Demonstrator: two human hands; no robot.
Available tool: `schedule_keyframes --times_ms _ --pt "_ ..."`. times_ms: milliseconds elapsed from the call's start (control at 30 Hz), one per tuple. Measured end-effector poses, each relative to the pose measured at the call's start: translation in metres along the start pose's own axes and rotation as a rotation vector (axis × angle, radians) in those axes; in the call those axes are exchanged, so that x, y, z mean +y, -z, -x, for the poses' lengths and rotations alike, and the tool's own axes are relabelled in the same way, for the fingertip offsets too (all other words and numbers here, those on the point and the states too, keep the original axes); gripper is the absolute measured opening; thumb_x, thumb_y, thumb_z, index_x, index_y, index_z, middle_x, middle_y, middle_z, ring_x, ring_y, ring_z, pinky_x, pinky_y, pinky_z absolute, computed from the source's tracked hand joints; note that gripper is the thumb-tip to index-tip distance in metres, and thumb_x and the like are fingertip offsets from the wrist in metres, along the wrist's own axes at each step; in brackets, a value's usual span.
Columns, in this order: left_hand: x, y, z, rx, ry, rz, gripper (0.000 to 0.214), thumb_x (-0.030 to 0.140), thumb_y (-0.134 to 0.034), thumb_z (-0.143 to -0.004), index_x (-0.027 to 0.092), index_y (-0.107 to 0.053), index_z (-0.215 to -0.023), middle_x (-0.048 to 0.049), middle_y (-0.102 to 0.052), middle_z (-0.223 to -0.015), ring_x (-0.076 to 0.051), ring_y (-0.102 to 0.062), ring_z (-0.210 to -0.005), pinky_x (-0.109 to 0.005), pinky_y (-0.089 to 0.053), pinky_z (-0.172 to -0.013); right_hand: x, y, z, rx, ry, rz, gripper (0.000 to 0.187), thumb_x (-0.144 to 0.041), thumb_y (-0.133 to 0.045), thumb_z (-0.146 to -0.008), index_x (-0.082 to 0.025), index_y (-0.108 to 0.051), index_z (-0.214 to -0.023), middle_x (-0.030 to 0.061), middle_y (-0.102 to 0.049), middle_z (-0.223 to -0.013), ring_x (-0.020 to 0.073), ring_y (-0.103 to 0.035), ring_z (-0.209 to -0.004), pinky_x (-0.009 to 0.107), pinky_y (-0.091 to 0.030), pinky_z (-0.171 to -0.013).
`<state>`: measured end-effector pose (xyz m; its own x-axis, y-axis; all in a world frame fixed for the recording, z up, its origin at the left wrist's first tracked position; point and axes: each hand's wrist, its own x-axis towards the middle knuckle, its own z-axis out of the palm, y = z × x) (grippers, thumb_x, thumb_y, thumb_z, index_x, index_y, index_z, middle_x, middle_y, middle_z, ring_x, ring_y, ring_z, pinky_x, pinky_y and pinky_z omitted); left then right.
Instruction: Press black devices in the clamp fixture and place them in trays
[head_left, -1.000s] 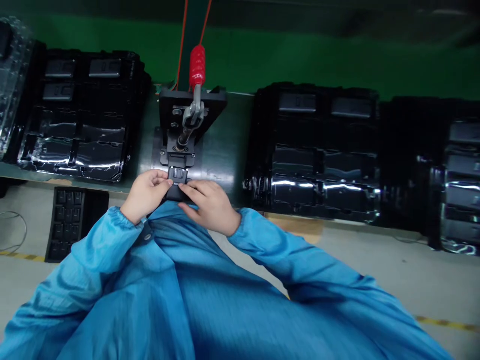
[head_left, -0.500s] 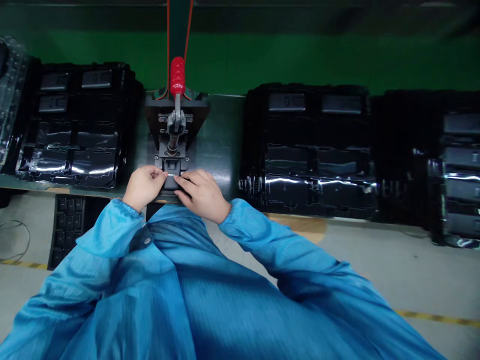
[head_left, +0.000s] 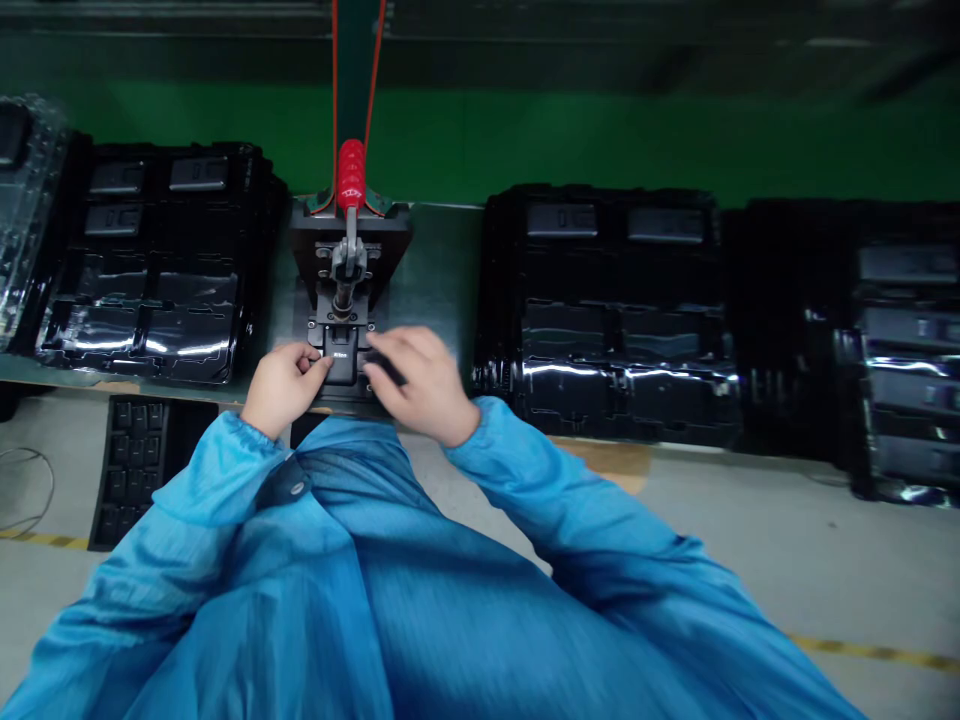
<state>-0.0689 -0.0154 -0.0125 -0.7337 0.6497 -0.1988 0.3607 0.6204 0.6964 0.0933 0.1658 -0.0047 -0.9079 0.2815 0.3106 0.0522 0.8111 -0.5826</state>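
Note:
A small black plastic case [head_left: 341, 368] with white lettering lies in the metal fixture of a toggle clamp [head_left: 346, 262]. The clamp's red handle [head_left: 351, 175] stands upright behind it. At the case's left edge is my left hand [head_left: 283, 385], fingers curled and thumb tip close against the case. Whatever lies in that pinch, if anything, is hidden. My right hand [head_left: 424, 385] hovers just right of the case, thumb and fingers apart and slightly blurred. A dark gap shows between them, and I see no held object.
Black trays with dark cases stand left [head_left: 150, 265] and right [head_left: 615, 310] of the fixture. Another tray stack [head_left: 911, 350] is at far right. Clear bubbled packaging [head_left: 37, 220] sits at far left. Below the table edge is a black compartmented tray [head_left: 133, 465].
My right hand has come off the case and moved right, its fingers spreading. My left hand stays by the left edge. The whole view has shifted slightly.

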Motion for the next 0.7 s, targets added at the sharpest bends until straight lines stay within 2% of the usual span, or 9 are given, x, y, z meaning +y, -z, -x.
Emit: schedule_keyframes --times_ms 133,200,267,300,367,400,500,600,700 --pt "-0.008 -0.002 0.029 0.149 -0.09 0.043 0.024 0.04 -0.071 -0.093 0.018 -0.074 -0.103 -0.0032 -0.065 -0.089 -0.018 -0.062 -0.082 -0.03 -0.051 -0.08 -0.014 0.054 -0.047 0.4 -0.016 0.008 0.05 -0.05 -0.044 -0.111 -0.022 -0.058 -0.15 0.0157 -0.061 -0.143 0.0363 -0.058 -0.137 0.06 -0.051 -0.11" --pt "-0.009 -0.003 0.048 0.214 -0.112 0.069 0.019 0.036 -0.068 -0.097 0.019 -0.073 -0.103 -0.0028 -0.064 -0.089 -0.018 -0.062 -0.081 -0.03 -0.052 -0.08 -0.026 0.077 -0.084 0.465 0.012 -0.052 0.051 -0.048 -0.045 -0.113 -0.019 -0.049 -0.155 0.014 -0.055 -0.152 0.0311 -0.057 -0.141 0.053 -0.05 -0.114" --pt "-0.009 -0.001 0.066 0.261 -0.164 0.083 0.014 0.032 -0.066 -0.099 0.02 -0.074 -0.1 -0.002 -0.064 -0.087 -0.017 -0.062 -0.08 -0.03 -0.052 -0.079 -0.04 0.092 -0.123 0.391 0.039 -0.153 0.048 -0.034 -0.057 -0.11 -0.011 -0.049 -0.151 0.0143 -0.061 -0.148 0.0223 -0.061 -0.134 0.042 -0.05 -0.116" --pt "-0.009 0.002 0.075 0.276 -0.193 0.086 0.013 0.03 -0.066 -0.099 0.02 -0.074 -0.099 -0.0018 -0.064 -0.086 -0.018 -0.062 -0.081 -0.03 -0.052 -0.079 -0.046 0.096 -0.141 0.296 0.008 -0.204 0.041 -0.031 -0.06 -0.109 -0.01 -0.054 -0.142 0.0115 -0.068 -0.133 0.0189 -0.066 -0.123 0.038 -0.054 -0.11" --pt "-0.01 0.009 0.089 0.301 -0.237 0.084 0.011 0.028 -0.066 -0.1 0.021 -0.074 -0.098 -0.0019 -0.065 -0.085 -0.018 -0.063 -0.081 -0.03 -0.052 -0.078 -0.059 0.101 -0.168 0.113 -0.064 -0.262 0.021 -0.029 -0.066 -0.106 -0.013 -0.065 -0.119 0.0036 -0.072 -0.104 0.0151 -0.068 -0.097 0.032 -0.058 -0.093" --pt "-0.01 0.014 0.094 0.315 -0.249 0.083 0.01 0.027 -0.066 -0.1 0.021 -0.074 -0.098 -0.002 -0.066 -0.085 -0.018 -0.064 -0.081 -0.03 -0.052 -0.078 -0.065 0.101 -0.177 0.073 -0.083 -0.3 0.012 -0.027 -0.068 -0.104 -0.016 -0.066 -0.105 0.0006 -0.069 -0.093 0.0137 -0.066 -0.088 0.029 -0.057 -0.085" --pt "-0.008 0.03 0.102 0.402 -0.269 0.111 0.009 0.025 -0.068 -0.099 0.02 -0.075 -0.099 -0.0023 -0.068 -0.088 -0.017 -0.065 -0.081 -0.031 -0.053 -0.078 -0.085 0.096 -0.178 0.149 -0.048 -0.613 0.026 -0.018 -0.064 -0.103 -0.022 -0.053 -0.081 -0.0027 -0.057 -0.082 0.0112 -0.065 -0.076 0.026 -0.054 -0.071" --pt "0.003 0.05 0.099 0.507 -0.314 0.151 0.007 0.023 -0.069 -0.098 0.02 -0.076 -0.099 -0.0027 -0.069 -0.09 -0.017 -0.067 -0.083 -0.031 -0.054 -0.077 -0.104 0.083 -0.151 0.208 0.01 -0.964 0.025 -0.027 -0.052 -0.108 -0.024 -0.046 -0.085 -0.0055 -0.049 -0.075 0.0109 -0.056 -0.059 0.027 -0.048 -0.056" --pt "0.028 0.072 0.087 0.62 -0.464 0.192 0.006 0.023 -0.071 -0.096 0.021 -0.076 -0.1 -0.0026 -0.071 -0.09 -0.019 -0.068 -0.085 -0.033 -0.055 -0.078 -0.11 0.063 -0.114 0.297 0.223 -0.862 0.029 -0.032 -0.054 -0.108 -0.023 -0.05 -0.081 -0.0047 -0.048 -0.07 0.0114 -0.048 -0.061 0.028 -0.043 -0.06"
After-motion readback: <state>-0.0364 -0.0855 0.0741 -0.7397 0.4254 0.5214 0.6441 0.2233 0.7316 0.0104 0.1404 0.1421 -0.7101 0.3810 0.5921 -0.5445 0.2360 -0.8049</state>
